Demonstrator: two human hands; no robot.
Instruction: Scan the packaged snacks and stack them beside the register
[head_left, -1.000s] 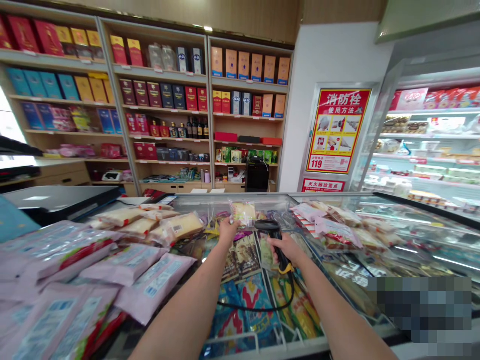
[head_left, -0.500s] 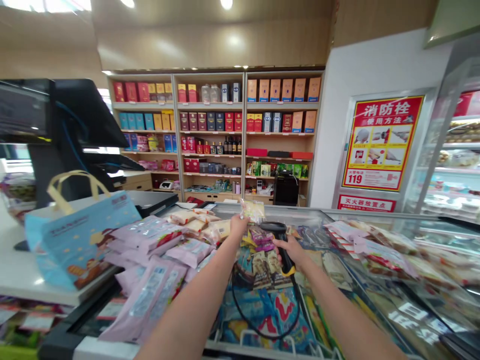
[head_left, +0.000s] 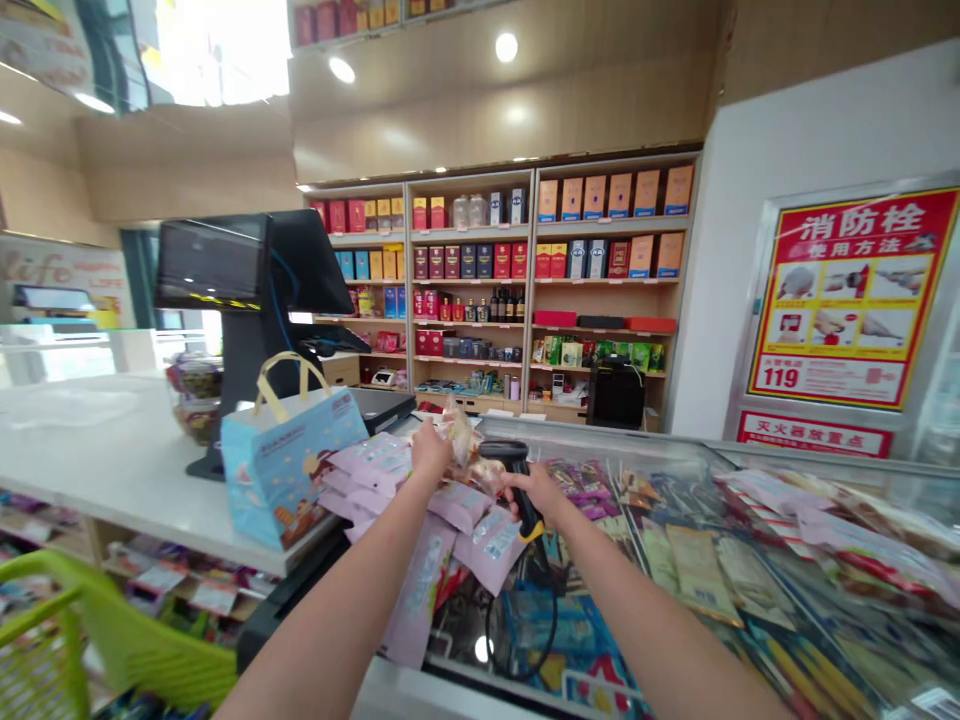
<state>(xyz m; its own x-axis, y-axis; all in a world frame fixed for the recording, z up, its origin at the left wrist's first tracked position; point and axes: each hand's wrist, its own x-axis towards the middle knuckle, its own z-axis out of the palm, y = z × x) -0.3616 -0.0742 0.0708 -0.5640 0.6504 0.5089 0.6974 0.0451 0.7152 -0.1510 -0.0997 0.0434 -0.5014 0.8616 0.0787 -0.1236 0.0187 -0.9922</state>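
My left hand is closed on a clear plastic food packet, held over the far end of a pile of lilac packets. What is inside the packet is too blurred to name. My right hand grips a black and yellow barcode scanner by its handle, its head turned toward the packet. From the handle a black cord loops down over the glass-topped freezer. Beside the lilac pile, to the left, stands a light blue paper bag with cream handles.
A point-of-sale screen stands on the white counter at left. A green shopping basket is at lower left. More packets lie on the glass at right. Shelves of boxes line the back.
The view has swung left, bringing the basket and more counter into sight. My left hand has moved left with a packet, now over the pile. The scanner has followed to the left.
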